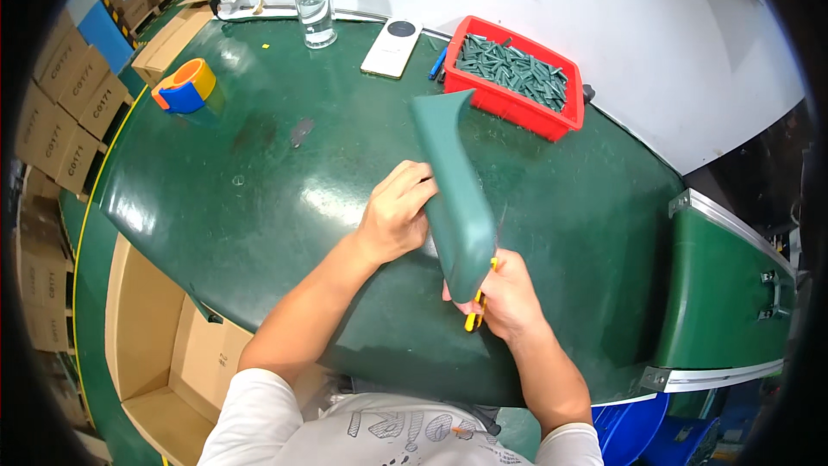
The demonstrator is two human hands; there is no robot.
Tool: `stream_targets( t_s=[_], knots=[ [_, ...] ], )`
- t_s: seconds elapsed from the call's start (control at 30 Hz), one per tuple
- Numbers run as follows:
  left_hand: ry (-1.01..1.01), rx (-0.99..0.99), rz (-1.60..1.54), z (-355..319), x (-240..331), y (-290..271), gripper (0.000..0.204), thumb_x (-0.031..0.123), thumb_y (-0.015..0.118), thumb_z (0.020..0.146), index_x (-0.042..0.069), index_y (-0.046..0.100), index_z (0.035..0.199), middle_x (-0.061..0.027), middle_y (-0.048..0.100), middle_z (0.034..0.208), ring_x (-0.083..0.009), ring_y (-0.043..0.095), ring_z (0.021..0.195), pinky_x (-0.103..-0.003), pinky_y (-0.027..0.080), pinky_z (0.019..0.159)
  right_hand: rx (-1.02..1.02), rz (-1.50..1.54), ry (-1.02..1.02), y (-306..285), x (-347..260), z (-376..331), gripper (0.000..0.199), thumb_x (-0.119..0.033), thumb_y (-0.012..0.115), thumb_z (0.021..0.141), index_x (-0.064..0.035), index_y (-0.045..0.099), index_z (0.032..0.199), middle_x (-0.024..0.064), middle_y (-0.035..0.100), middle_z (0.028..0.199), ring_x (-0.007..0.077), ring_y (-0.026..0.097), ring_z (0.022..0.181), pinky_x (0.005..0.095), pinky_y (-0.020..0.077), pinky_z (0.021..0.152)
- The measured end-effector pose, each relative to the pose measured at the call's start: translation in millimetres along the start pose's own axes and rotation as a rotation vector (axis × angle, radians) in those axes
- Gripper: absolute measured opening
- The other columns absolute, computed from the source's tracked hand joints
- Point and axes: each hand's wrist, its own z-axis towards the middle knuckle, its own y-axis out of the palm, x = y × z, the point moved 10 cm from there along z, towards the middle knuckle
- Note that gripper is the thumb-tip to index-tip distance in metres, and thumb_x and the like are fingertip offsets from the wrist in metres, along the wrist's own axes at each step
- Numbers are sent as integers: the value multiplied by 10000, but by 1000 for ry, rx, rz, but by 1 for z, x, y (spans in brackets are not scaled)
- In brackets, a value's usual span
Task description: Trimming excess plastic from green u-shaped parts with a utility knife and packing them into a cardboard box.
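Left hand point(397, 212): fingers curled against the left edge of a long green plastic part point(457, 190), apparently gripping it; thumb contact hidden. Right hand point(513, 298): closed on a yellow-handled tool point(473, 321) at the part's lower end; tool type unclear, mostly covered by fingers and part. Some right fingertips show past the part's lower left edge, so this hand probably supports that end too.

Green part is held up in front of the person, flared end pointing away, narrow end near the body. Likely reason: left hand steadies the middle, leaving the right free to bring the tool to the near end.

Below, green table point(285, 164), broad bare area around the hands, which gives elbow room. Beyond the part's far end, red tray point(509, 109) full of small green pieces point(513, 69), presumably set there for easy reach. Blue pen point(438, 63) just beside the tray's left side. Further left, white phone point(390, 52), clear bottle point(315, 13), orange-yellow-blue ring-shaped roll point(205, 78), seemingly parked far off to stay out of the way. Open carton point(142, 319) below the table's left edge.
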Motion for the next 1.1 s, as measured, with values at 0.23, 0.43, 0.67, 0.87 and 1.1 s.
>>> stream_targets(
  t_s=[0.23,0.43,0.67,0.87,1.1],
  knots=[
    [-248,-218,-421,-28,-22,39,250,146,703,792,9,624,985,-109,638,889,-256,635,822,-308,500,698,445,-1123,-729,-47,-74,-27,261,-265,567,906,-19,654,912,79,555,631,234,545,566,333,445,572],
    [-472,-364,-548,-40,-28,58,323,250,680,831,-6,618,1018,-112,651,938,-216,612,866,-327,491,749,490,-1161,-791,-62,-52,-31,187,-201,712,786,-22,683,832,65,526,595,171,512,517,289,405,488],
    [-407,-329,-544,-37,-24,58,293,259,693,819,11,642,965,-90,641,872,-209,625,780,-313,493,685,528,-1235,-848,-60,-53,-31,186,-249,738,737,-72,691,766,39,494,583,206,518,503,332,405,443],
    [-448,-350,-609,-35,-20,61,270,236,700,813,10,649,952,-83,638,868,-191,624,779,-314,500,685,540,-1286,-860,-59,-55,-33,182,-253,734,730,-81,691,773,37,473,578,207,508,498,334,396,433],
    [-561,-426,-633,-45,-25,64,307,203,718,796,-29,630,978,-117,649,932,-200,604,856,-320,487,736,554,-1292,-905,-58,-55,-35,182,-242,737,723,-74,683,767,37,480,586,210,514,503,334,403,437]
  ],
)
